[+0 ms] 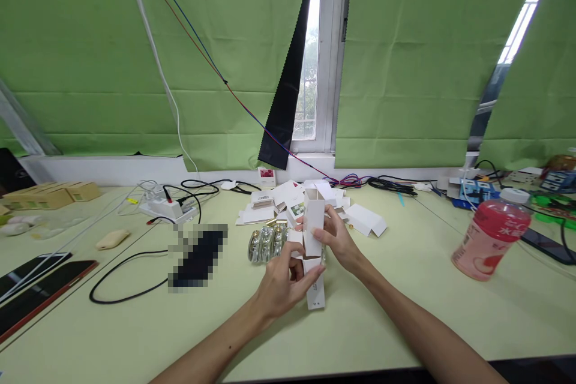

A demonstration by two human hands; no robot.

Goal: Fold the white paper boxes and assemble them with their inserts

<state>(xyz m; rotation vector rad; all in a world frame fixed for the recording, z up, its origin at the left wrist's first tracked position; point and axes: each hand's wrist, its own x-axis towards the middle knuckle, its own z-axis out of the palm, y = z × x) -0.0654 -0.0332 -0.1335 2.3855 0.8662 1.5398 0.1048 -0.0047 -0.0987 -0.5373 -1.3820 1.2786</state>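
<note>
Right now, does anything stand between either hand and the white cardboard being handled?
Nothing visible does: the left hand and right hand both grip the white cardboard directly. The shiny packets and loose cartons lie beyond it.

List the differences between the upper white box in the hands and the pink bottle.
The upper white box has flat sides and square corners; the pink bottle is rounded.
The upper white box is open at its top end; the pink bottle wears a pale cap.
The upper white box is held by the right hand; the pink bottle stands on the table.
</note>
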